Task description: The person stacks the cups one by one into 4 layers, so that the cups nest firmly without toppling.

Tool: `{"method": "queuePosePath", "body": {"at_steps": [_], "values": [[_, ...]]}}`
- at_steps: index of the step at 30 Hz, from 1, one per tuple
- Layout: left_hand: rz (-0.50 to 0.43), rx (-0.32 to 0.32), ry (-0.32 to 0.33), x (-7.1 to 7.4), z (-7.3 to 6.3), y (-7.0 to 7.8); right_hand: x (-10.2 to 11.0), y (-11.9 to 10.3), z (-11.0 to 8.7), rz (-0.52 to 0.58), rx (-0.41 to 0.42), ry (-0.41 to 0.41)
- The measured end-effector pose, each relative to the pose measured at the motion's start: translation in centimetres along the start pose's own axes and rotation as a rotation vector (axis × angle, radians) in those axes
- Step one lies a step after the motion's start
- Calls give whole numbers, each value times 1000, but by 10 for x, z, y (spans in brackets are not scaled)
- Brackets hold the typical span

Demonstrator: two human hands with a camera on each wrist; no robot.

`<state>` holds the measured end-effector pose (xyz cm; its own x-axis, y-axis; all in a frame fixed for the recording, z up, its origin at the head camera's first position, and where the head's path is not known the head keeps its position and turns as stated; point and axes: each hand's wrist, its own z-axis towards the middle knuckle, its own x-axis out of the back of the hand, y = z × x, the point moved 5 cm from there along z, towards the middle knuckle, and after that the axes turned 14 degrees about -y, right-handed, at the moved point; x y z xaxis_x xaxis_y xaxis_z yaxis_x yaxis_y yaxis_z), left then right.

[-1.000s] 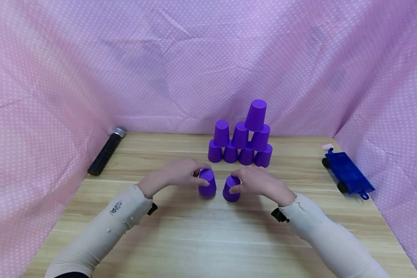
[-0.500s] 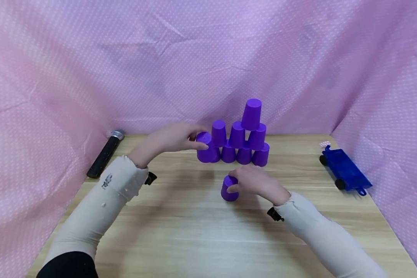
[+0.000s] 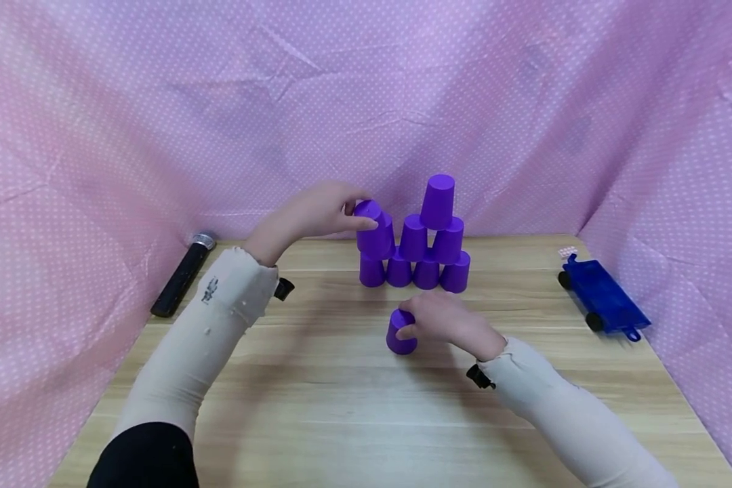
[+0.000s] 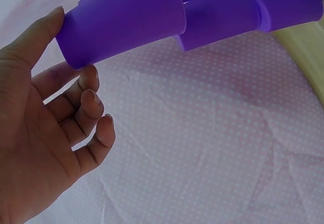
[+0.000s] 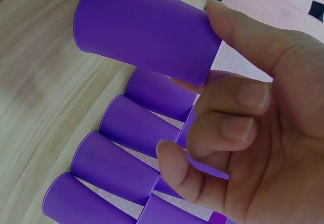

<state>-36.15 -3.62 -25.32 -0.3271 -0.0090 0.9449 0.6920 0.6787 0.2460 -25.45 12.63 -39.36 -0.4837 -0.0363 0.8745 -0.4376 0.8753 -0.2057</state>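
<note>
My left hand (image 3: 316,215) pinches an upside-down purple cup (image 3: 371,234) by its closed end between thumb and fingers. It is raised at the left side of a stack of purple cups, overlapping the left cup of the second row (image 3: 390,236) in the head view. Several cups form the bottom row (image 3: 399,271), three the second, and a single cup (image 3: 438,203) tops the right side. Nearer the body, my right hand (image 3: 448,318) holds another upside-down purple cup (image 5: 147,29) near its closed end, low at the tabletop in front of the stack.
A black microphone (image 3: 184,276) with a silver head lies at the table's left edge. On the right is a blue toy cart (image 3: 606,295) with black wheels, and a small pink-and-white item (image 3: 566,252) behind it. Pink dotted cloth (image 3: 317,102) hangs around the wooden table (image 3: 341,420).
My left hand has lifted its cup off the table, carrying it forward and up to the stack's left side. My right hand and its cup have stayed nearly in place.
</note>
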Motion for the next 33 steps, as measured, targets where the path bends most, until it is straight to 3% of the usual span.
{"method": "queuePosePath", "body": {"at_steps": [12, 23, 33], "values": [[79, 8, 9, 27, 33, 12, 0, 2, -1, -1, -2, 9], [133, 57, 0, 30, 55, 15, -2, 4, 0, 7, -25, -2], [179, 108, -11, 31, 66, 12, -1, 2, 2, -4, -43, -8]]}}
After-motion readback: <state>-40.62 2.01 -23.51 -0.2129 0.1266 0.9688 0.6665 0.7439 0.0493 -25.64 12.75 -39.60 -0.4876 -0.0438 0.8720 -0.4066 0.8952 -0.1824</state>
